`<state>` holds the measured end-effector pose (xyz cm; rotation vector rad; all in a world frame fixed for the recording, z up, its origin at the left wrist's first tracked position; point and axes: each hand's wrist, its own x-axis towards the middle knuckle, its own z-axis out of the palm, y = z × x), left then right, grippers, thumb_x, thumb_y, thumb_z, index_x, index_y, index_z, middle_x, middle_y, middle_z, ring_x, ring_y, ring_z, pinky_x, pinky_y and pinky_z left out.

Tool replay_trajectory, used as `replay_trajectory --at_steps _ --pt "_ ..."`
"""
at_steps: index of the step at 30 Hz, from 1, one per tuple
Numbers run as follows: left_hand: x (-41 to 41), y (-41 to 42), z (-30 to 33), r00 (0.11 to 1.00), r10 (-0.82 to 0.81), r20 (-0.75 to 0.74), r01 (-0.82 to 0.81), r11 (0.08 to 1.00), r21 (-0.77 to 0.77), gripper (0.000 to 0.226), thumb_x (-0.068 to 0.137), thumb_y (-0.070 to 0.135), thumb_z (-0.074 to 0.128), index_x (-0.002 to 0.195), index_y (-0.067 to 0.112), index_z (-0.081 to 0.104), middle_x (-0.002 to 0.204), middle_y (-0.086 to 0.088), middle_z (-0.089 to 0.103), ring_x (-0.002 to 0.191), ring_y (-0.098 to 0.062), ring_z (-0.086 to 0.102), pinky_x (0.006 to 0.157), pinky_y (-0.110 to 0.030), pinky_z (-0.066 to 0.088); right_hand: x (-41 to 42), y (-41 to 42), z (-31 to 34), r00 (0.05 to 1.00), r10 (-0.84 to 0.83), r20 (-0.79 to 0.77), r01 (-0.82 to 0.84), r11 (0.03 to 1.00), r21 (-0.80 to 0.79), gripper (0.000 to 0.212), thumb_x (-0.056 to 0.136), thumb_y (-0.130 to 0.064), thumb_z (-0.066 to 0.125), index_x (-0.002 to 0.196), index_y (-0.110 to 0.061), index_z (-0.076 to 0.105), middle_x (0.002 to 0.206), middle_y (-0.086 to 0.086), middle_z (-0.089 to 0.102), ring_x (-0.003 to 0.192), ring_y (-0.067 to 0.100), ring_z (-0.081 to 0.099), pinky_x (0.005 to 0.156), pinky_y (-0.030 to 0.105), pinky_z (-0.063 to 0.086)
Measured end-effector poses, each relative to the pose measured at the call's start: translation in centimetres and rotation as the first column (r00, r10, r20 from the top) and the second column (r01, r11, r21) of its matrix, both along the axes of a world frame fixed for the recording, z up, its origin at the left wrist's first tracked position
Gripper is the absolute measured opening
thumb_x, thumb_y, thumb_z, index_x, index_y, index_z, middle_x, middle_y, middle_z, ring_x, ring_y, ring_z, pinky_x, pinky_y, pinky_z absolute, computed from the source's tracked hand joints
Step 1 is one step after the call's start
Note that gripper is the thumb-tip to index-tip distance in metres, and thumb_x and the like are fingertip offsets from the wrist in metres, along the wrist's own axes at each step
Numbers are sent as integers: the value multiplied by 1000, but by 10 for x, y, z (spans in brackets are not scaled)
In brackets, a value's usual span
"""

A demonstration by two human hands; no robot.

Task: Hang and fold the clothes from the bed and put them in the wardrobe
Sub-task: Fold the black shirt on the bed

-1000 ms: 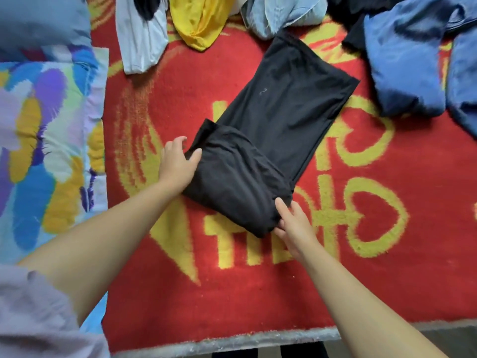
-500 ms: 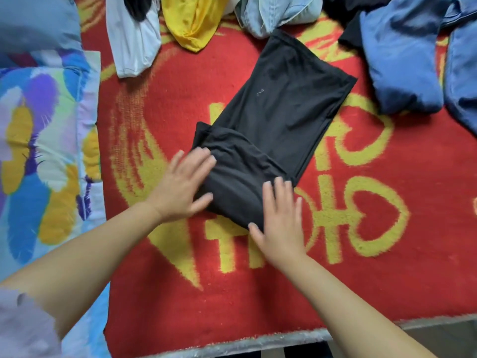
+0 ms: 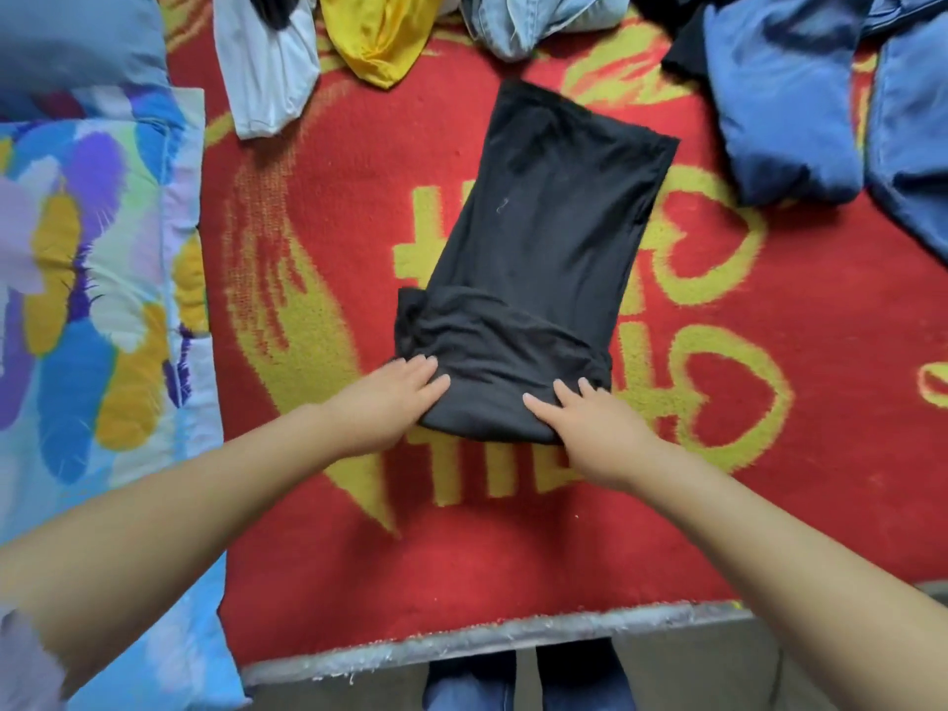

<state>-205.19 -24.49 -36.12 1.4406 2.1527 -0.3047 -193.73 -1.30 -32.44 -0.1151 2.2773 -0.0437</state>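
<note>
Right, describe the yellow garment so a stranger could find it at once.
Start from the red blanket with yellow lettering that covers the bed, and look along its far edge, where loose clothes lie in a row. The bright yellow crumpled garment sits between a white cloth and pale blue denim. Nothing else in that row is yellow.

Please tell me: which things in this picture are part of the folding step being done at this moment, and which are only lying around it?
In use now:
- black garment, near end folded over
- left hand, flat on that fold
- right hand, flat on that fold

Lying about:
- yellow garment
- white garment
- pale denim piece
- blue clothes
- feather-print quilt
- red blanket underneath
</note>
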Motion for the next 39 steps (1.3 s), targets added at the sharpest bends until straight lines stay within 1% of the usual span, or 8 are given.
replay_trajectory --at_steps 7,10,13,16,25,31,35,39 --pt "69 -5 31 574 371 730 -410 902 -136 17 85 5 48 91 7 64 76 -3 61 67 -7 49 66 -21 37 60 46 34 836 -135 532 363 863 -351 32 75 -2 45 92 -24 62 83 -2 63 73 14 59 61 22 42" --pt "47 -2 22 210 577 789 -807 558 -194 9 92 5 57 89 3 66 74 3 57 67 -4 48 64 -24 39 50 83 24 734 -482 478 674 605 -425 24 80 -1 60 87 -23 58 81 1 58 73 13 54 65 28 42" --pt "29 18 8 -150 551 821 -974 62 -219 10 94 14 58 93 14 68 81 8 69 74 -3 60 66 -19 48 37 97 1 187 -787 588 887 -122 -446 23 90 -12 64 110 -19 57 100 4 66 79 12 62 73 27 51" --pt "30 48 -14 -289 516 806 -957 -123 -264 16 96 30 55 102 19 65 96 8 70 88 -7 65 74 -22 50 27 81 -34 21 -921 388 895 -156 -418 40 91 -34 63 124 -16 49 121 7 61 102 19 59 90 35 45" --pt "44 72 -34 221 820 528 -916 -11 401 32 102 30 39 103 3 56 95 -20 65 89 -40 57 71 -40 33 44 55 -52 -1 -941 -339 711 238 -661 21 101 -27 44 110 -9 48 93 13 63 87 38 57 64 33 24" --pt "37 80 -60 153 938 311 -968 79 237 39 101 44 31 90 10 47 94 -24 61 90 -44 55 69 -42 36 44 62 -80 182 -922 -343 840 327 -433 34 102 -36 36 119 -9 46 100 25 64 93 43 58 70 43 39" --pt "45 66 -50 46 895 443 -974 -58 218 43 97 49 43 69 16 42 66 -2 51 72 -30 48 62 -36 29 55 71 -77 27 -997 -78 830 65 -554 33 97 -47 44 111 -17 46 99 6 59 97 27 56 74 32 32" --pt "74 57 -39 167 896 411 -965 63 256 39 99 34 44 67 15 33 62 -6 48 65 -33 45 59 -41 27 73 66 -69 123 -992 -27 852 120 -509 29 98 -41 46 106 -13 49 100 8 61 99 30 58 74 30 32"
